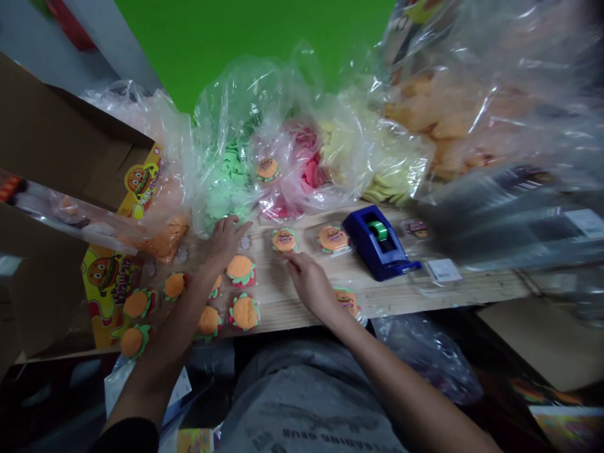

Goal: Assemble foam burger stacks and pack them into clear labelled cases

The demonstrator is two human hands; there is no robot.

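My left hand (227, 242) has its fingers spread and holds nothing that I can see. It hovers by the clear bag of green foam pieces (229, 182), beside a small empty clear plastic shell (245, 241). My right hand (309, 281) is closed, thumb and finger pinched at the near edge of a toy burger with a printed label (284, 240) on the wood table. Another labelled toy burger (333, 239) sits to its right, and one more (346, 301) lies partly behind my right wrist. Several unlabelled orange toy burgers (244, 313) lie around my left forearm.
A blue tape dispenser (381, 242) stands right of my right hand. Bags of red pieces (311, 170), yellow pieces (394, 182) and orange pieces (448, 138) line the back. At left is an open cardboard box (80, 132); at right, a stack of clear plastic (509, 220).
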